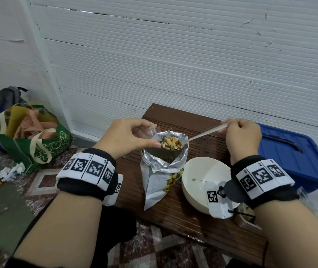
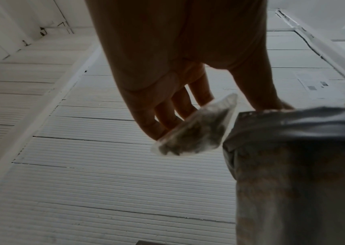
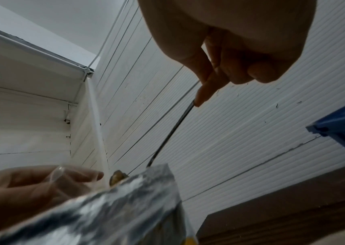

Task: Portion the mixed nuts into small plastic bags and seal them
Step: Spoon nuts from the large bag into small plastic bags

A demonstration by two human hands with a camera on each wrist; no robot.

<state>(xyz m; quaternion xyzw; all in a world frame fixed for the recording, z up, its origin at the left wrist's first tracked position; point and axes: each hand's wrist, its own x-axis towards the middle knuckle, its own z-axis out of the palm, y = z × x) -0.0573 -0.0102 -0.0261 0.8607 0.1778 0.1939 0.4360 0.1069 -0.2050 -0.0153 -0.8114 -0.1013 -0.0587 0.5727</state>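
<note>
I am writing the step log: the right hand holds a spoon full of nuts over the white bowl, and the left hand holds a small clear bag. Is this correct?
Not quite. In the head view the spoon that the right hand holds is over the open foil packet, not the white bowl. The left hand does hold the small clear bag.

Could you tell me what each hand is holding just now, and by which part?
The left hand pinches a small clear bag by its top edge. The right hand grips a spoon by the far end of its handle, nuts in its bowl.
</note>
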